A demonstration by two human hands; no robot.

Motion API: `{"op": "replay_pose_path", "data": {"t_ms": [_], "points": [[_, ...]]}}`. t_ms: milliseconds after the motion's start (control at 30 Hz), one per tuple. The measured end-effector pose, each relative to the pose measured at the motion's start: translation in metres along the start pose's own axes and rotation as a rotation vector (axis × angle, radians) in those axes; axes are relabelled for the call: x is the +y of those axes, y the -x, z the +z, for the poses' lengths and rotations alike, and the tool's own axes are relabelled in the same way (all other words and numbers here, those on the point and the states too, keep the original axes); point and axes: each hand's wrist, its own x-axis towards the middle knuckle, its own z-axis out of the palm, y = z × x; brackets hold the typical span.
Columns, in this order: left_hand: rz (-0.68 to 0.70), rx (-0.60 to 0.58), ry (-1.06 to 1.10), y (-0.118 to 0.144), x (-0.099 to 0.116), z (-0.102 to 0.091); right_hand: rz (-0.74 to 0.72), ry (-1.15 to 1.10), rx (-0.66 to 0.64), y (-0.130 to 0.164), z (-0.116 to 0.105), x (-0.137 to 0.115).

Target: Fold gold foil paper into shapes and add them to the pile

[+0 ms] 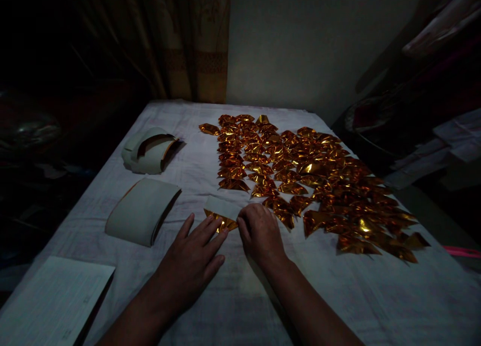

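A partly folded sheet of gold foil paper (221, 206) lies on the cloth in front of me, its pale back up and a gold fold along the near edge. My left hand (191, 253) rests with fingers spread, the tips pressing on that gold fold. At the paper's right corner, my right hand (262, 234) is closed, thumb and curled fingers pinching the edge. Just beyond and to the right stand many folded gold foil pieces (278, 176), set in close rows. The palm sides of both hands are hidden.
To the left sit a curved stack of pale-backed sheets (145, 210) and, behind it, another curled stack (150, 150). A flat pale paper pad or booklet (56, 301) is at the near left. A curtain (188, 45) and wall border the far edge of the cloth-covered surface (210, 316).
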Motion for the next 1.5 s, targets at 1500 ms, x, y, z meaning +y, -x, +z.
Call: {"op": "replay_pose_path", "data": {"t_ms": [1500], "points": [[-0.16,0.234,0.17,-0.004,-0.028,0.006,-0.094,-0.024,-0.128,0.023,-0.015,-0.02]]}}
